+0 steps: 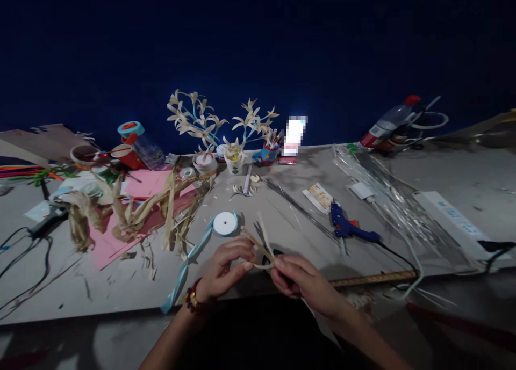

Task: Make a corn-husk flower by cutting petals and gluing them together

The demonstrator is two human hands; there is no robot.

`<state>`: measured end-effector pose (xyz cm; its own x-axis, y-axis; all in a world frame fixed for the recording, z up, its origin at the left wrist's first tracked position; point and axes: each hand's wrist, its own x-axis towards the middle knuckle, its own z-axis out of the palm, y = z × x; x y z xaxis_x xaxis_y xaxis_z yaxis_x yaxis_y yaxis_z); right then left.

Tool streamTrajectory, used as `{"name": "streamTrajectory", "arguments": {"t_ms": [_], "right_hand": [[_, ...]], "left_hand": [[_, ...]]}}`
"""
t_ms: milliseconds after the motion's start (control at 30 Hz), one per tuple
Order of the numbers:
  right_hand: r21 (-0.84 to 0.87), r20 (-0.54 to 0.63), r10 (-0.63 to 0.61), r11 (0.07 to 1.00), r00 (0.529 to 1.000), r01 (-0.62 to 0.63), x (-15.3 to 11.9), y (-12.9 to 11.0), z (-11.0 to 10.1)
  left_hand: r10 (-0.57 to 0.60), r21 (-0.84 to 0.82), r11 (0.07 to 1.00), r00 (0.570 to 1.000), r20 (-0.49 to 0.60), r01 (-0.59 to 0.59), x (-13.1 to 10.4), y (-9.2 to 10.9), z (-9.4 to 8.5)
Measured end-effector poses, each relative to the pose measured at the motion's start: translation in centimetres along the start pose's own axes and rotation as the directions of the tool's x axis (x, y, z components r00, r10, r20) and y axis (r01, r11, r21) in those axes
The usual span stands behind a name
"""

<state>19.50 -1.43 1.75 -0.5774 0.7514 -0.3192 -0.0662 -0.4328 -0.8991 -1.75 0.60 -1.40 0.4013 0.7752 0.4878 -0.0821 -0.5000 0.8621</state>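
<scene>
Near the table's front edge, my right hand [296, 276] pinches pale husk strips [265, 246] that fan up and to the left. My left hand [229, 265], with a beaded bracelet at the wrist, is closed with its fingertips at the other end of a curved strip. Dark scissors lie partly hidden behind my right hand. Just beyond my left hand sits a roll of light blue ribbon [225, 223], its loose tail [183, 273] trailing to the front edge. A blue glue gun [350, 227] lies to the right.
Dried corn husks [133, 214] cover pink paper [108, 246] on the left. Husk flowers [193, 117] stand in cups at the back, beside a blue mug [268, 152] and a lit phone [295, 135]. Wires [302, 209], a tilted bottle [385, 123] and a power strip [451, 219] are right.
</scene>
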Motion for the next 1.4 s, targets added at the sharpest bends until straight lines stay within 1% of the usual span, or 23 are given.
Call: {"name": "streamTrajectory", "arguments": {"t_ms": [67,133,200,267,333,400,467,600,667,700,733,767,833,867,900,933,967,1033,1100,1167,1233,1333,1400], "right_hand": [[-0.213,-0.084,-0.088,0.975,0.993,0.068,0.0,-0.1,0.1],[-0.367,-0.107,-0.171,0.922,0.979,0.121,-0.1,0.0,0.3],[-0.457,-0.1,-0.228,0.875,0.968,0.159,0.0,0.0,0.4],[-0.48,-0.087,-0.249,0.859,0.965,0.178,0.1,0.1,0.5],[-0.395,-0.075,-0.192,0.907,0.978,0.148,0.2,0.0,0.7],[-0.2,-0.036,-0.08,0.977,0.996,0.071,0.2,-0.1,0.8],[0.023,0.031,0.03,0.999,0.999,-0.031,0.3,-0.1,0.8],[0.325,0.214,0.132,0.925,0.968,-0.198,0.2,0.5,0.0],[0.397,0.332,0.147,0.875,0.932,-0.279,0.1,0.9,-0.5],[0.406,0.364,0.145,0.864,0.92,-0.297,0.1,1.0,-0.6],[0.394,0.357,0.138,0.875,0.924,-0.283,0.0,1.0,-0.6],[0.345,0.306,0.12,0.911,0.944,-0.227,-0.1,0.9,-0.5],[0.101,0.096,0.025,0.994,0.995,-0.035,-0.4,0.4,-0.1],[-0.077,-0.004,-0.053,0.996,0.999,0.053,-0.5,0.1,0.1],[-0.251,-0.065,-0.129,0.962,0.99,0.109,-0.6,-0.2,0.4],[-0.388,-0.088,-0.187,0.911,0.978,0.139,-0.6,-0.4,0.5],[-0.475,-0.089,-0.221,0.867,0.971,0.154,-0.6,-0.5,0.6],[-0.504,-0.057,-0.225,0.847,0.973,0.166,-0.4,-0.4,0.6],[-0.404,-0.02,-0.17,0.903,0.985,0.148,-0.3,-0.2,0.4],[-0.223,0.018,-0.083,0.971,0.996,0.085,-0.2,-0.1,0.1],[-0.008,0.057,-0.002,1.0,0.998,0.003,-0.3,-0.1,-0.2],[0.276,0.136,0.059,0.956,0.989,-0.096,-0.7,-0.3,-0.7],[0.396,0.224,0.076,0.904,0.972,-0.161,-1.0,-0.2,-1.3]], "left_hand": [[-0.003,0.104,0.995,0.999,0.05,-0.002,0.3,0.8,-0.3],[0.014,0.17,0.985,0.998,0.055,-0.023,0.8,1.6,-0.1],[0.017,0.192,0.981,0.999,0.04,-0.025,1.3,2.3,0.3],[0.011,0.186,0.982,0.999,0.034,-0.017,1.6,2.5,0.7],[0.022,0.166,0.986,0.999,0.044,-0.029,1.6,2.5,0.9],[0.058,0.124,0.99,0.997,0.054,-0.064,1.5,2.3,0.9],[0.092,0.079,0.992,0.995,0.046,-0.096,1.2,2.0,0.7],[0.075,0.054,0.996,0.997,0.037,-0.077,0.8,1.4,0.4],[0.037,0.034,0.999,0.999,0.04,-0.039,0.6,1.2,0.5],[0.026,0.019,0.999,0.999,0.034,-0.026,0.6,1.1,0.5],[0.02,0.006,1.0,1.0,0.024,-0.02,0.7,1.0,0.6],[0.019,-0.002,1.0,1.0,0.013,-0.019,0.7,1.0,0.6],[0.022,0.009,1.0,1.0,0.006,-0.022,0.9,1.0,0.7],[0.024,0.026,0.999,1.0,0.01,-0.024,0.9,1.0,0.7],[0.026,0.048,0.999,0.999,0.02,-0.027,1.0,1.1,0.7],[0.03,0.068,0.997,0.999,0.029,-0.032,1.1,1.2,0.7],[0.037,0.085,0.996,0.999,0.037,-0.04,1.1,1.3,0.7],[0.052,0.1,0.993,0.997,0.052,-0.057,1.1,1.4,0.6],[0.056,0.09,0.994,0.996,0.07,-0.062,1.0,1.5,0.5],[0.057,0.063,0.996,0.997,0.059,-0.061,0.7,1.4,0.4],[0.054,0.037,0.998,0.998,0.028,-0.055,0.5,1.3,0.2],[0.04,0.013,0.999,0.999,0.024,-0.04,0.4,1.0,0.1],[0.031,-0.011,0.999,0.999,0.037,-0.03,0.4,0.6,0.1]]}}
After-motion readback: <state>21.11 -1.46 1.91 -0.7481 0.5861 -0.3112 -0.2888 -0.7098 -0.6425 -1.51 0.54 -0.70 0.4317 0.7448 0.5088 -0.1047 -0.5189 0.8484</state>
